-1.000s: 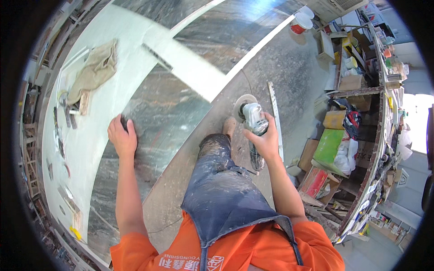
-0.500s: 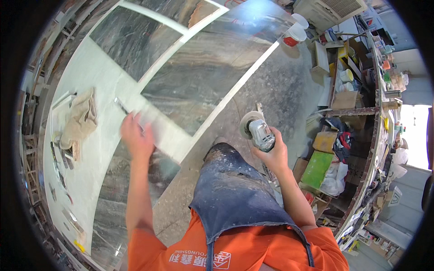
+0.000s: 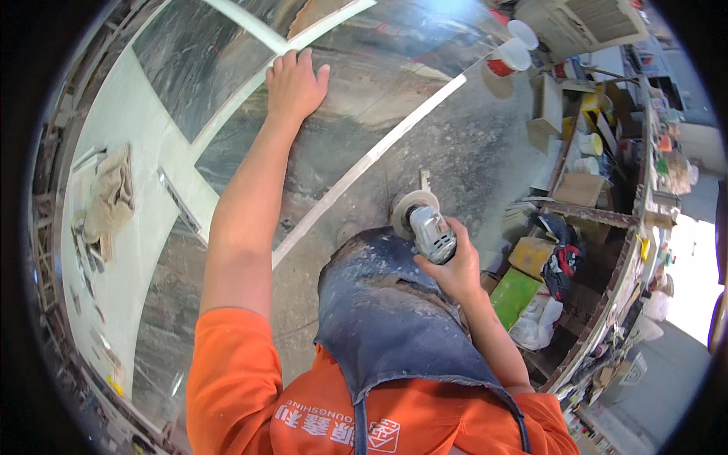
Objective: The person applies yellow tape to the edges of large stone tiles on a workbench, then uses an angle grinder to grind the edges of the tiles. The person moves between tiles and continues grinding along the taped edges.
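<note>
My right hand (image 3: pixel 455 267) is closed around the grey body of an angle grinder (image 3: pixel 434 236), held beside my apron. Its pale round disc (image 3: pixel 406 211) points away from me. Stretched far forward, my left hand (image 3: pixel 294 87) has its fingers extended over the dark veined stone slab (image 3: pixel 341 125), beside a white strip, and holds nothing. Left of my forearm, a long narrow metal tool (image 3: pixel 180 201) lies on the white board (image 3: pixel 163 246).
A beige cloth (image 3: pixel 110 201) and several hand tools lie on the left of the board. White buckets (image 3: pixel 508 57) stand on the floor beyond the slab. A cluttered shelf (image 3: pixel 599 216) lines the right side, with a green box (image 3: pixel 516 299) and bags in it.
My left hand has left the spot by the long metal tool and reached forward and right onto the slab. The angle grinder stays in my right hand, shifted slightly left.
</note>
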The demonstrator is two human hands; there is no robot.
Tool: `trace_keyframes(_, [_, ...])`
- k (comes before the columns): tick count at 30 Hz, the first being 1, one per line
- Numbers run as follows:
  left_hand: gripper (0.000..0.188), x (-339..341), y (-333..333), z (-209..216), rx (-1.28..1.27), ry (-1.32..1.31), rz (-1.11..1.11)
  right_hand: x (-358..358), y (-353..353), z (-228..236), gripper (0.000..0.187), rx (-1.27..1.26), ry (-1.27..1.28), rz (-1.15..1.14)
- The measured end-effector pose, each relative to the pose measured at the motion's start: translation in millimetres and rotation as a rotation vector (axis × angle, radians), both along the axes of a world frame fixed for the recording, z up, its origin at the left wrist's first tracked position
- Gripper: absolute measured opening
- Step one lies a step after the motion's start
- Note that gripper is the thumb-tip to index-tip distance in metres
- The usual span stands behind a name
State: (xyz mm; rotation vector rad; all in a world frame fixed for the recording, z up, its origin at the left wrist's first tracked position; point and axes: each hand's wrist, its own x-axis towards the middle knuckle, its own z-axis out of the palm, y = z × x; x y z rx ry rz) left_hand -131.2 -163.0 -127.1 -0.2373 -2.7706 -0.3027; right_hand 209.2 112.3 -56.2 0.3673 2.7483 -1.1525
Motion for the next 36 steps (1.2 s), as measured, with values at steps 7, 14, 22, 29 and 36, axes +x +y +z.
trace_keyframes(7, [0.058, 6.5, -7.3, -2.7, 0.003, -0.029, 0.008, -38.7, 8.8, -9.4, 0.089, -0.069, -0.041, 0.173])
trace_keyframes(14, [0.058, 14.8, -3.9, -4.0, 0.024, -0.021, 0.008, -48.3, -14.6, -10.8, 0.086, -0.093, -0.018, 0.357])
trace_keyframes(22, [0.057, 26.7, -12.1, 7.1, 0.129, -0.025, -0.109, -32.1, -60.9, -13.4, 0.093, -0.061, -0.067, 0.615])
trace_keyframes(29, [0.052, 36.5, -36.6, 3.7, 0.107, 0.030, -0.176, -16.2, -100.0, -20.2, 0.101, -0.039, 0.034, 0.753])
trace_keyframes(36, [0.046, 36.5, -35.6, 8.4, 0.103, -0.016, -0.147, -6.2, -119.6, -22.7, 0.102, -0.028, 0.053, 0.782])
